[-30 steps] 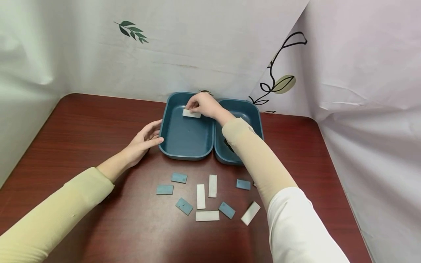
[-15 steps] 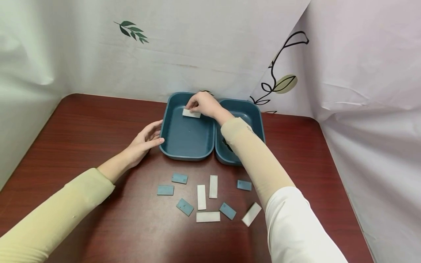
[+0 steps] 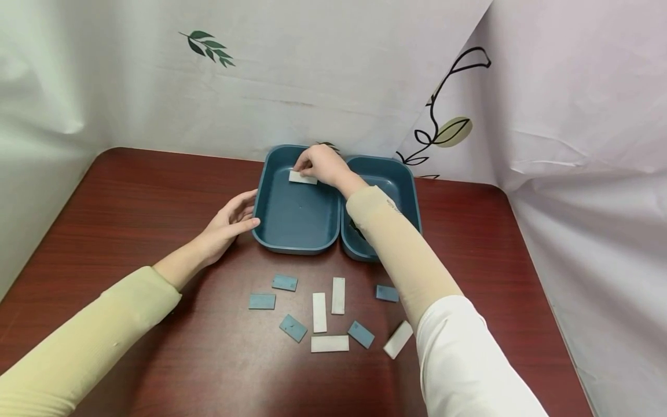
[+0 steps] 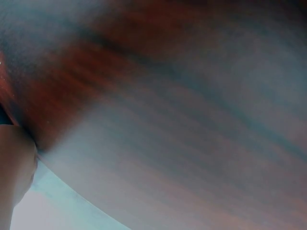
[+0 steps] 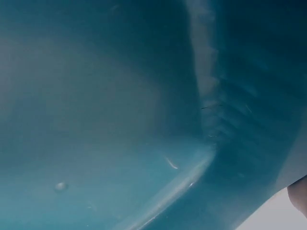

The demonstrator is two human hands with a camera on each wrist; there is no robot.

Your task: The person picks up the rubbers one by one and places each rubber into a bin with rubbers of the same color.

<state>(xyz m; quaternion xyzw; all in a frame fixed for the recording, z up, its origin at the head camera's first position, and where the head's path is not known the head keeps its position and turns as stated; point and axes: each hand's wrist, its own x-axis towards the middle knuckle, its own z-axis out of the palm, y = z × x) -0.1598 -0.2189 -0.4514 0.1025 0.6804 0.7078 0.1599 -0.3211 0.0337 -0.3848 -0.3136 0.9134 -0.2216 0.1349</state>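
In the head view, two dark blue trays stand side by side at the back of the table. Inside the left tray, near its far end, my right hand pinches a thin white rectangular block at its upper edge. My left hand rests against that tray's left side, thumb at the rim and fingers spread along the outer wall. The right tray is partly hidden under my right forearm. The right wrist view shows the blue tray floor close up, with a bit of hand at the edge.
In front of the trays lie several white blocks, one of them lying crosswise, and several small blue-grey blocks, including a tilted one. The dark red wooden table backs onto a white cloth, with more cloth hanging at both sides.
Hands, white block and trays stay nearly in place. My right forearm has shifted slightly to the left, and the head view has moved a little.
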